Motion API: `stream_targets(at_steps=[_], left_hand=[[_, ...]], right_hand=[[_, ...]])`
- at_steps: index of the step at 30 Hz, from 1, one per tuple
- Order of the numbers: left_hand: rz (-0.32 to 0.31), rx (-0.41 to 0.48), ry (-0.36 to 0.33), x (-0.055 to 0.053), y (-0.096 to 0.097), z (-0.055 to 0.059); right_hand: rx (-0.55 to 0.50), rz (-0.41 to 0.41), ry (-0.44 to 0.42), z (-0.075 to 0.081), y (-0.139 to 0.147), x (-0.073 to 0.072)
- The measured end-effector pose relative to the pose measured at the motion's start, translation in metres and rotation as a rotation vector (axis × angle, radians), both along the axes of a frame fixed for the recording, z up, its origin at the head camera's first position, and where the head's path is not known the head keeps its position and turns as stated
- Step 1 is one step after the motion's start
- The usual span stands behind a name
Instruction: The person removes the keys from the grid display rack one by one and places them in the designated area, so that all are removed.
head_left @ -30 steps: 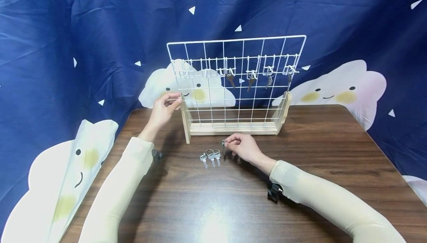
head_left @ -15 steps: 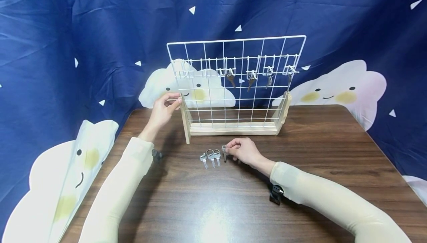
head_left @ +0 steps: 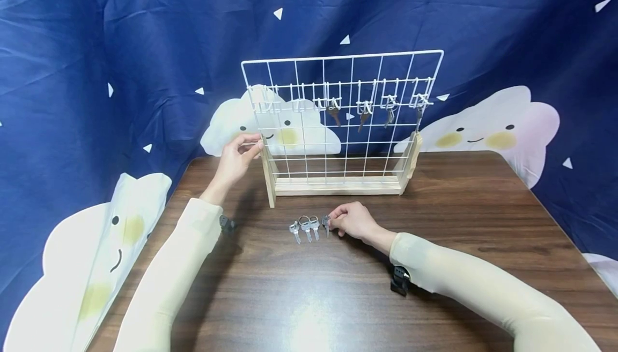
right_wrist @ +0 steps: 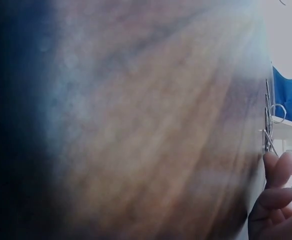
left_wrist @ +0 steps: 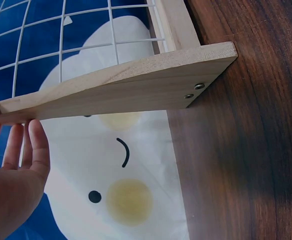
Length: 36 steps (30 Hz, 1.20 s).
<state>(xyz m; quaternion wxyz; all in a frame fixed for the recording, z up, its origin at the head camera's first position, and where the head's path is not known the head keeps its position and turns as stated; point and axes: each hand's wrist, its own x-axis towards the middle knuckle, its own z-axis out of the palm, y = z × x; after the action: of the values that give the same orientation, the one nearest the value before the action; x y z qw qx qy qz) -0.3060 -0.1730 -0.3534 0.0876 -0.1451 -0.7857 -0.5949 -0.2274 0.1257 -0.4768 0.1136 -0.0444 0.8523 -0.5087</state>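
My left hand pinches the upper end of the wooden side panel of a white wire grid rack, thumb on one side and fingers on the other. In front of the rack, my right hand holds a silver key by its head between thumb and fingertips, blade pointing toward me, low at the tabletop. Just left of it lie three more silver keys in a row, with rings at their heads. The right wrist view is mostly blurred, with the fingertips at its right edge.
Several keys hang from white hooks on the right half of the grid; hooks on the left half carry none. The rack stands toward the back of the brown wooden table. A blue cloud-patterned curtain hangs behind.
My right hand has moved slightly toward me, lowering its key beside the three lying keys. The left hand keeps its grip on the rack's side panel.
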Motion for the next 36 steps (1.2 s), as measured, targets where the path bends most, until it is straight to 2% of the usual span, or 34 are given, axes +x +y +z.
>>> stream_targets(at_steps=[6,22,36], left_hand=[[-0.002,-0.01,0.006,0.0,0.0,0.001],[0.004,-0.013,0.005,0.0,0.0,0.001],[0.0,-0.005,0.006,0.0,0.0,0.001]], right_hand=[[0.016,0.013,0.005,0.0,0.001,0.0],[0.029,0.044,-0.052,0.002,0.003,0.0],[0.018,0.053,-0.013,0.01,0.01,-0.003]])
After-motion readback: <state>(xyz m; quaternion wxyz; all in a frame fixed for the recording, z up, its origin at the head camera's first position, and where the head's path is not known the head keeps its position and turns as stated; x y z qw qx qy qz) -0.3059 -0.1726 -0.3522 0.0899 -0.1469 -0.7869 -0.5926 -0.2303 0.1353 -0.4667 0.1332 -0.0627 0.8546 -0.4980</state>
